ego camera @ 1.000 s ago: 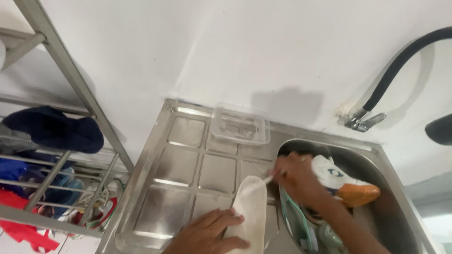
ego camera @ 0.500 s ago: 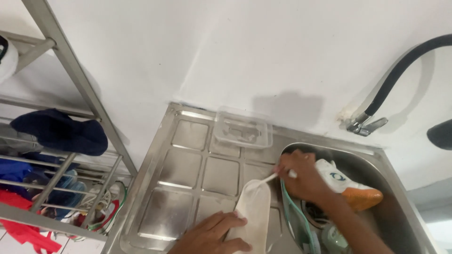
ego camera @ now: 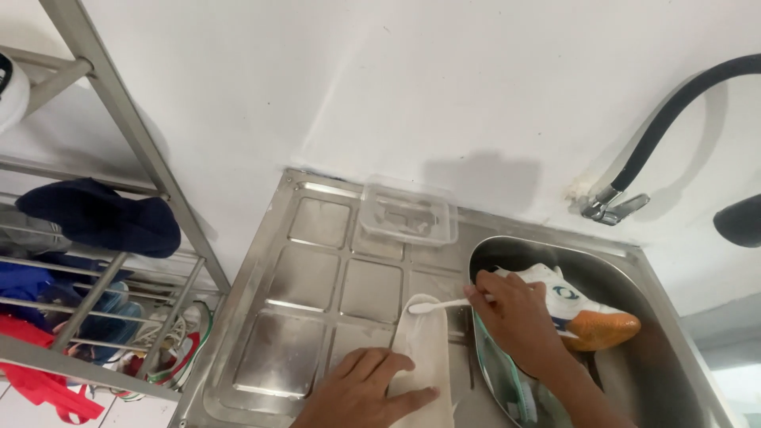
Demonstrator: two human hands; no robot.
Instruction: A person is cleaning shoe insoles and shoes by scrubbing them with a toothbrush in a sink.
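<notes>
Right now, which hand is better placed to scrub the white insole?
Probably the right hand. It holds the white brush, whose head touches the top end of the insole. The left hand lies flat on the insole, pinning it to the steel drainboard.

white insole (ego camera: 428, 341), white-and-orange shoe (ego camera: 583, 309), silver drainboard (ego camera: 317, 285), black hose (ego camera: 674, 119), navy cloth (ego camera: 103, 218).
</notes>
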